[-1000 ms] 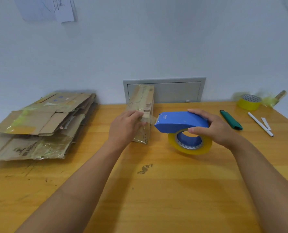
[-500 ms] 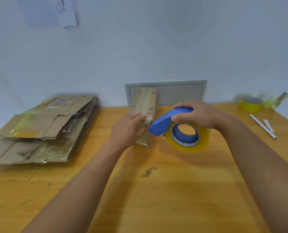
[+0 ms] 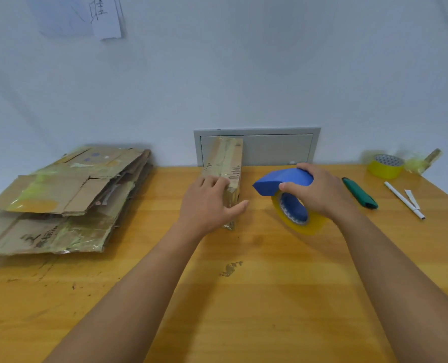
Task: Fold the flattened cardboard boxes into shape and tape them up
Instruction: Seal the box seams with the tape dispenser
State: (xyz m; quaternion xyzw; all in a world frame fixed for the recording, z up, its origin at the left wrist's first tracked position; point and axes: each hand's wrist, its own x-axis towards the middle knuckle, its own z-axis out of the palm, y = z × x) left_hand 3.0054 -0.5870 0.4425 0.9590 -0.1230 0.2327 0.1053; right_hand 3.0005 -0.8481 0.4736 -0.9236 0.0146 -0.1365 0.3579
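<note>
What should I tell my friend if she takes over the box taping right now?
Left hand: rests on the near end of the box, fingers on top, thumb spread to the side, steadying it.
Right hand: grips the blue tape dispenser, just right of the box and not touching it.
The folded box stands in the middle of the table; tape already runs along its top.
Flat boxes are stacked on the left, not yet folded.
Left to do: probably check this box's tape, then fold and tape the stack.
</note>
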